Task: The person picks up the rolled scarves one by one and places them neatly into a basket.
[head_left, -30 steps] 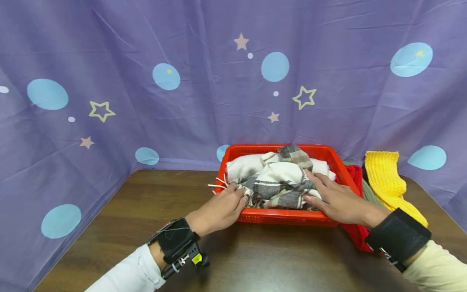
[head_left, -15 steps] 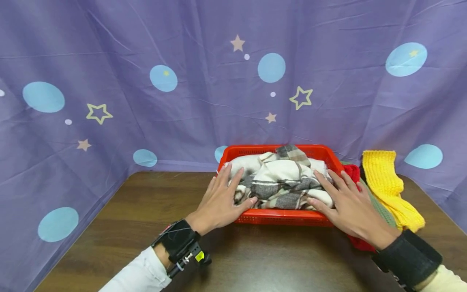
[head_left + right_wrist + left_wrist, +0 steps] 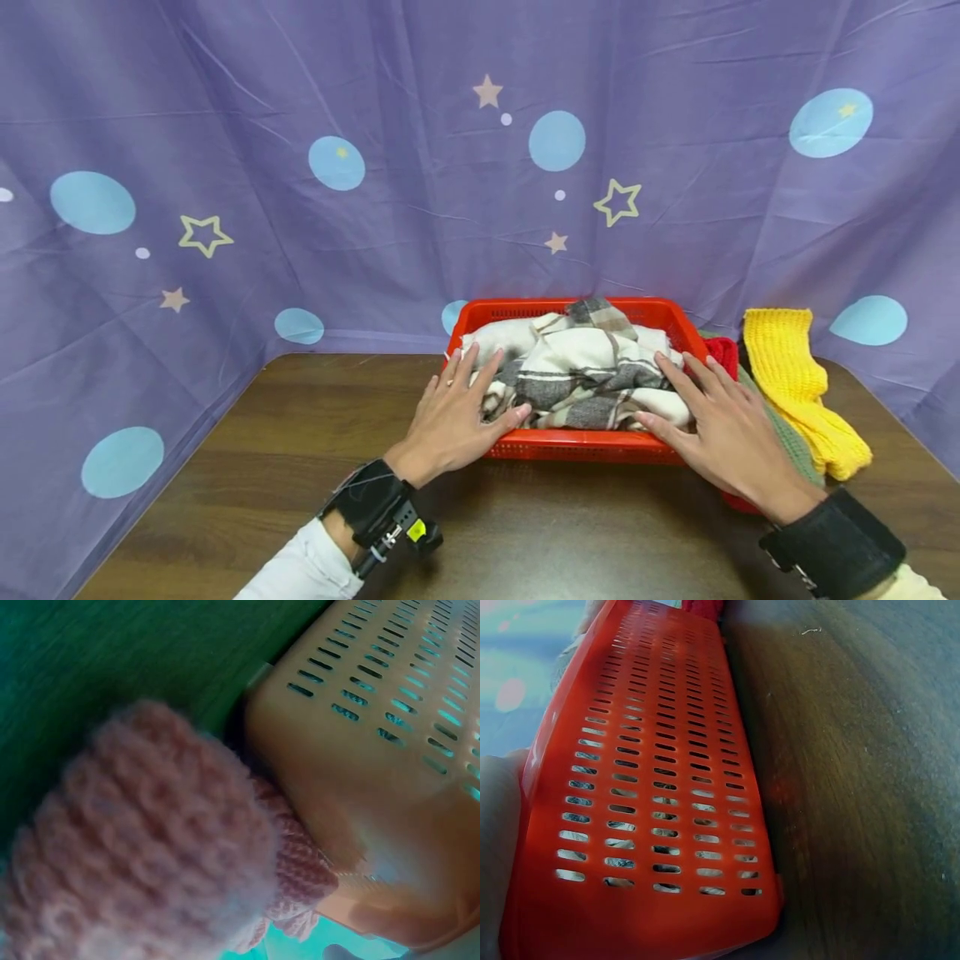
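Observation:
A white, grey and brown plaid scarf point(image 3: 573, 362) lies bunched inside a red plastic basket point(image 3: 585, 446). At the basket's front left corner is my left hand point(image 3: 453, 421), fingers spread and straight over the rim beside the scarf. My right hand point(image 3: 731, 433) is spread in the same way across the front right corner, its thumb and fingertips overlapping the scarf's right end. Neither hand grips anything. The left wrist view shows the slotted basket wall point(image 3: 660, 772) close up, with pale cloth behind the slots.
Right of the basket lie a yellow knitted piece point(image 3: 787, 375), a green knitted piece point(image 3: 798, 442) and a red knitted piece point(image 3: 722, 354), partly covered. A thick ribbed knit point(image 3: 150, 840) fills much of the right wrist view. A purple curtain point(image 3: 420, 167) hangs behind the brown table point(image 3: 337, 400).
My left hand has let go of the scarf's fringed edge and spread its fingers; the fringe no longer hangs over the left rim. My right hand has shifted slightly right, its fingers spreading wider.

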`<state>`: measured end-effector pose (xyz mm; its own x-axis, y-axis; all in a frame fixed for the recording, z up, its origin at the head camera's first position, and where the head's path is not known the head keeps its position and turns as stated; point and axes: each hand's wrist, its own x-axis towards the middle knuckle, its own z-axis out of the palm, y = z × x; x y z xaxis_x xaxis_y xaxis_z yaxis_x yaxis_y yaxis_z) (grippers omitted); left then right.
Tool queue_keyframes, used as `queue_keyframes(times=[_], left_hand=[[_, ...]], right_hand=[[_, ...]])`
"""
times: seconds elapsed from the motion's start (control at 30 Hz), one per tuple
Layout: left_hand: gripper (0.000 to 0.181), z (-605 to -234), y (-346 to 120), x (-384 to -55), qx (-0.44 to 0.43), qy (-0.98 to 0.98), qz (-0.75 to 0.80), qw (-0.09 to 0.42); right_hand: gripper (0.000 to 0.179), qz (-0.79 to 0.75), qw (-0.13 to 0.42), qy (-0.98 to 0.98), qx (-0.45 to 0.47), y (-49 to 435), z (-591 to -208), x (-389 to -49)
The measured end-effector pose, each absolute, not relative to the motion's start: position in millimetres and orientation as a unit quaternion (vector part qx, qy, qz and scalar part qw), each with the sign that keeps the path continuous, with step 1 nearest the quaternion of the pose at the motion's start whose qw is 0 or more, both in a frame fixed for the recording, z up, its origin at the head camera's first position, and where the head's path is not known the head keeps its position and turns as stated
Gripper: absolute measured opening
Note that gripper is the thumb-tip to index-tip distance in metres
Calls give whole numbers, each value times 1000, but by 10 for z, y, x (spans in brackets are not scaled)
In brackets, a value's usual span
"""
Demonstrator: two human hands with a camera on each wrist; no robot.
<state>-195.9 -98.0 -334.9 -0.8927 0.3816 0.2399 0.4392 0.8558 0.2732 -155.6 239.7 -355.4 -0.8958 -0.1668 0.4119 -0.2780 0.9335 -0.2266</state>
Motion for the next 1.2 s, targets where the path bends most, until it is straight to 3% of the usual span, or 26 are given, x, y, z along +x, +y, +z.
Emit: queue_keyframes(times=[1.2], left_hand=[[84, -3343, -969, -1936, -212, -962, -147, 89]], right_hand=[[86, 142, 194, -963, 123, 2408, -3562, -1565]])
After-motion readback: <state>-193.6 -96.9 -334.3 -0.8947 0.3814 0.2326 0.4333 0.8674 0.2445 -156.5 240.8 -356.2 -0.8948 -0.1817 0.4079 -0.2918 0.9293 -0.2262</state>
